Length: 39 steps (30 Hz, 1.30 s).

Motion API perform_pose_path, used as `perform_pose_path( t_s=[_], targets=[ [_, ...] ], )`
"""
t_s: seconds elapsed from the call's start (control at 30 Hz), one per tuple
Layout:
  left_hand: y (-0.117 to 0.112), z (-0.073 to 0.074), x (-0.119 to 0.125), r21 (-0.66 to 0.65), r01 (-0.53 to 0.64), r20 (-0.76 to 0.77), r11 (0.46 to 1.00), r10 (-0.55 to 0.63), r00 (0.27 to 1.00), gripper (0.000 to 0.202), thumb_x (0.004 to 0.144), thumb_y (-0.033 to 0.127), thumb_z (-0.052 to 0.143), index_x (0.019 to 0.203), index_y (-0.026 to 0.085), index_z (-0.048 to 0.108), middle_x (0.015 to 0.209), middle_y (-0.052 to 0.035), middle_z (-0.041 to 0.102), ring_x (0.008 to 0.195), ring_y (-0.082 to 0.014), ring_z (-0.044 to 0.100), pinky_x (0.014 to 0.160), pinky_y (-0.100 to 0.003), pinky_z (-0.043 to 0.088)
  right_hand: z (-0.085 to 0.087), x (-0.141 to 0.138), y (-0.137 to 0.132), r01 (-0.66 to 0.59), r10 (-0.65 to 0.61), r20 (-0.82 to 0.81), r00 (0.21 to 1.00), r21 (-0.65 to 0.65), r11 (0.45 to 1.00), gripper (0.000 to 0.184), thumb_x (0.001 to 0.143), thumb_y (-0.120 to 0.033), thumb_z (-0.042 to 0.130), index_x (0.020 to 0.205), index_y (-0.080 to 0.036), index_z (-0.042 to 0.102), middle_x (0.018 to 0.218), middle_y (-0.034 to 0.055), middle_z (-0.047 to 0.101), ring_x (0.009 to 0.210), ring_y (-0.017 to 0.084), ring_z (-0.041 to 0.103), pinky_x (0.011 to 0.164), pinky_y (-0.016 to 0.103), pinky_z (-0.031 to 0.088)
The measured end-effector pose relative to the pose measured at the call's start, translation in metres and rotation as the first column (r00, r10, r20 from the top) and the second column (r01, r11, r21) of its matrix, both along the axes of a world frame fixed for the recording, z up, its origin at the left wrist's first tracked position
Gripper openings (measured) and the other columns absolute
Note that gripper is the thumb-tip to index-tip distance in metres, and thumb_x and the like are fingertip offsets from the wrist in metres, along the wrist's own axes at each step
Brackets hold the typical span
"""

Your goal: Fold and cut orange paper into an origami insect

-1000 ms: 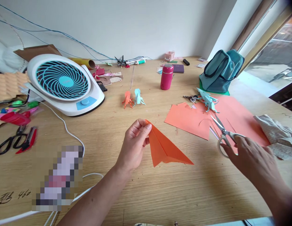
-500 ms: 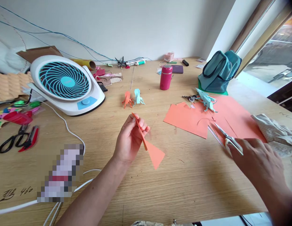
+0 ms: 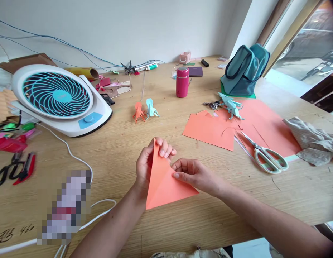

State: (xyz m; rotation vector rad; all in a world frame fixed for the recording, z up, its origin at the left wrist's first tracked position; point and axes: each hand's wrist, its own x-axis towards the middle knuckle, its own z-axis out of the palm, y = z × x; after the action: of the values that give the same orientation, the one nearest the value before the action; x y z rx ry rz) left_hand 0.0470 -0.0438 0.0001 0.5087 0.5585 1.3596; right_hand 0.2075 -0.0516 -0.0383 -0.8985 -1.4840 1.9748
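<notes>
A creased piece of orange paper (image 3: 166, 193), roughly triangular, is held up above the table between both hands. My left hand (image 3: 147, 163) grips its narrow upper end, fingers curled over the front. On the right edge, my right hand (image 3: 194, 173) pinches the paper between thumb and fingers. Scissors with white handles (image 3: 268, 159) lie partly on orange sheets (image 3: 209, 130) to the right. Beyond my hands stand an orange folded paper figure (image 3: 139, 111) and a light blue one (image 3: 151, 108). Another light blue paper figure (image 3: 231, 106) rests on the sheets.
A white and blue fan (image 3: 61, 98) stands at the left, with red-handled pruners (image 3: 25, 170) below it. At the back are a pink flask (image 3: 182, 82) and a teal bag (image 3: 244, 71). A grey cloth (image 3: 313, 139) lies right; a white cable (image 3: 66, 145) crosses the left side.
My right hand has left the scissors on the table and moved left to grip the orange paper. The paper is now turned, showing a wider face. The view has shifted slightly.
</notes>
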Motion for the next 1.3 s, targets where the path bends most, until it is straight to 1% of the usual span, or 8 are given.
perform_pose_path(
  t_s=[0.13,0.33,0.43,0.53,0.63,0.83,1.13,1.3],
  targets=[
    [-0.011,-0.014,0.000,-0.006,-0.085,-0.360,0.996,0.077,0.930,0.030,0.091,0.039,0.052,0.086,0.019,0.073,0.098,-0.0063,0.070,0.101,-0.0191,0.063,0.098,-0.031,0.048,-0.001,0.011,0.004,0.082,-0.123,0.183,0.975,0.217,0.973,0.030,0.092,-0.046,0.060,0.093,-0.016,0.063,0.077,-0.0008,0.060,0.064,0.010,0.048,0.057,0.023,0.035],
    [-0.020,-0.027,-0.013,-0.036,0.135,-0.466,0.990,-0.137,0.874,0.080,0.086,0.078,0.043,0.128,0.014,0.067,0.138,-0.0179,0.062,0.134,-0.0326,0.052,0.109,-0.041,0.043,-0.005,0.022,0.008,0.123,-0.358,0.371,0.857,0.527,0.841,0.009,0.090,-0.024,0.055,0.088,-0.019,0.063,0.070,-0.0023,0.060,0.060,0.010,0.047,0.055,0.023,0.033],
    [-0.021,-0.031,-0.011,0.097,0.136,-0.744,0.986,-0.019,0.668,0.052,0.086,0.048,0.068,0.129,0.020,0.065,0.135,-0.0141,0.063,0.125,-0.0288,0.058,0.107,-0.039,0.044,-0.009,0.020,0.007,0.097,-0.377,0.386,0.842,0.578,0.810,0.011,0.089,-0.020,0.055,0.091,-0.019,0.065,0.074,-0.0009,0.064,0.061,0.011,0.051,0.057,0.023,0.035],
    [-0.023,-0.038,-0.007,0.281,0.140,-0.894,0.949,0.206,0.397,0.043,0.082,0.015,0.067,0.124,0.025,0.067,0.111,-0.0069,0.070,0.105,-0.0214,0.064,0.100,-0.034,0.047,-0.012,0.018,0.006,0.046,-0.343,0.407,0.847,0.586,0.809,0.014,0.089,-0.019,0.055,0.096,-0.019,0.068,0.076,-0.0005,0.065,0.063,0.011,0.052,0.059,0.023,0.037],
    [-0.025,-0.044,-0.007,0.376,0.188,-0.915,0.907,0.333,0.227,0.049,0.084,0.005,0.057,0.127,0.026,0.064,0.097,-0.0040,0.068,0.094,-0.0197,0.064,0.094,-0.033,0.048,-0.016,0.018,0.004,0.000,-0.310,0.438,0.844,0.579,0.816,0.026,0.085,-0.015,0.058,0.109,-0.020,0.067,0.080,0.0000,0.066,0.064,0.011,0.056,0.060,0.023,0.041],
    [-0.023,-0.052,-0.019,0.419,0.241,-0.901,0.875,0.433,-0.006,0.056,0.087,0.003,0.049,0.139,0.025,0.052,0.100,-0.0060,0.066,0.097,-0.0221,0.062,0.094,-0.037,0.048,-0.019,0.023,0.002,-0.014,-0.250,0.467,0.848,0.492,0.871,0.045,0.080,-0.013,0.065,0.124,-0.022,0.057,0.107,0.0053,0.067,0.077,0.013,0.069,0.069,0.025,0.051],
    [-0.031,-0.068,-0.018,0.436,0.441,-0.774,0.784,0.577,-0.261,0.043,0.094,0.007,0.048,0.136,0.017,0.049,0.105,-0.0084,0.070,0.096,-0.0236,0.066,0.088,-0.039,0.056,-0.014,0.016,-0.004,-0.179,-0.279,0.625,0.729,0.568,0.803,0.040,0.081,-0.011,0.065,0.119,-0.019,0.057,0.096,0.0032,0.066,0.075,0.015,0.062,0.070,0.029,0.046],
    [-0.027,-0.072,-0.023,0.390,0.301,-0.827,0.870,0.475,-0.300,0.066,0.087,0.011,0.062,0.147,0.017,0.036,0.136,-0.0144,0.061,0.120,-0.0264,0.063,0.099,-0.039,0.054,-0.014,0.015,-0.006,-0.240,-0.313,0.664,0.679,0.604,0.760,0.037,0.084,-0.010,0.060,0.120,-0.019,0.058,0.100,0.0047,0.066,0.086,0.019,0.062,0.075,0.030,0.046]
  ],
)
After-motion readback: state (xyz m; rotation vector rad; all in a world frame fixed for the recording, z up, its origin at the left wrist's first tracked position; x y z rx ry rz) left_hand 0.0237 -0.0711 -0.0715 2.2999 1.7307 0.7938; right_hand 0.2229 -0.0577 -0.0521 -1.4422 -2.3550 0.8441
